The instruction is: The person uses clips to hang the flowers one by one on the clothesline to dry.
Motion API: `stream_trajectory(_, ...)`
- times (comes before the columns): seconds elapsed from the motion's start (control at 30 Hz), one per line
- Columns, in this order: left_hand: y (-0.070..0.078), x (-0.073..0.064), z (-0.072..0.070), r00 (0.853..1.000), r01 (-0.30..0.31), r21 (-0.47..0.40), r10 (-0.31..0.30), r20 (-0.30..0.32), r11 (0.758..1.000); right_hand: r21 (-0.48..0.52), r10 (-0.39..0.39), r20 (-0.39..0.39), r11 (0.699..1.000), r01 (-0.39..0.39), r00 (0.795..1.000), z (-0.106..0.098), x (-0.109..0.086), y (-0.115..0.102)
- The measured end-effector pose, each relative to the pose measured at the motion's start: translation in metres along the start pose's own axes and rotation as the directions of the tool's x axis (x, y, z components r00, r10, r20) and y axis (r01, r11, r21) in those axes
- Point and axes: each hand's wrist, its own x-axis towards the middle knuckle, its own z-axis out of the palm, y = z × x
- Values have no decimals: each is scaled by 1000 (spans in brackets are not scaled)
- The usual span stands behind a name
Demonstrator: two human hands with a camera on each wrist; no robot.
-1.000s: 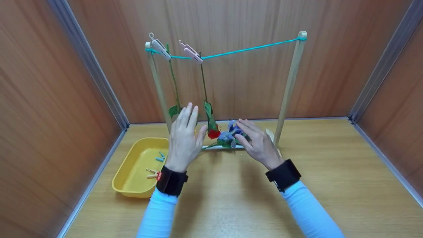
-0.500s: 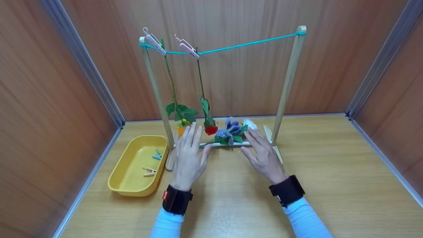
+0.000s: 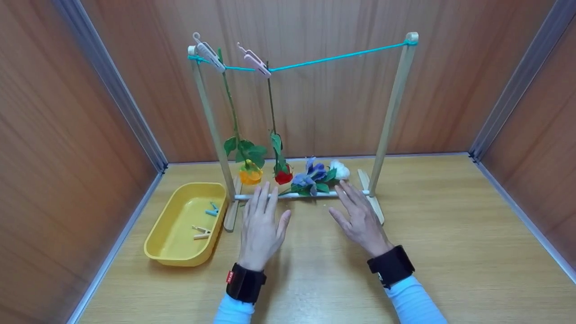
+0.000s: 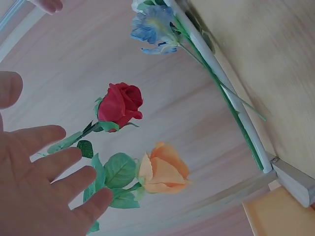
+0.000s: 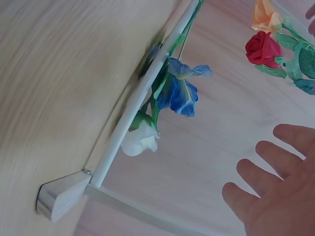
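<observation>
Both hands hover with fingers extended and nothing in them, in front of a wooden frame strung with a turquoise cord. The left hand is nearest the frame's white lower bar; the right hand is near the white flower. A yellow-orange rose and a red rose hang head-down, their stems held on the cord by a whitish clothespin and a pink clothespin. Beside the white flower, a blue iris lies by the bar, stems alongside it in the left wrist view.
A yellow tray stands left of the frame, with a blue clothespin and a cream clothespin inside. Upright posts, including the right post, rise from wooden feet. Wood-grain walls edged with metal strips enclose the table at back and sides.
Both hands have drawn back towards the person, the left uncovering the yellow-orange rose and the right the white flower. The head view has shifted slightly. Flowers and clothespins stay in place.
</observation>
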Motion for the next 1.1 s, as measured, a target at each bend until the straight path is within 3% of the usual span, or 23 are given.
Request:
stream_trajectory(0.3,-5,5,3,999,18,8,-18,31,1000,-37,26,26,999,-25,999,-1,0,7)
stream_trajectory(0.57,-12,11,2,991,100,26,-102,87,995,-28,40,120,999,-36,992,12,3,-6)
stream_trajectory(0.8,-28,11,-6,968,206,16,-206,140,978,56,1,216,998,-13,976,37,18,-30)
stream_trajectory(0.97,-43,6,-14,947,282,4,-279,156,959,152,-10,311,988,-39,950,50,32,-45)
stream_trajectory(1.1,-59,-2,-21,964,248,3,-247,96,969,233,3,363,968,-93,932,59,44,-55)
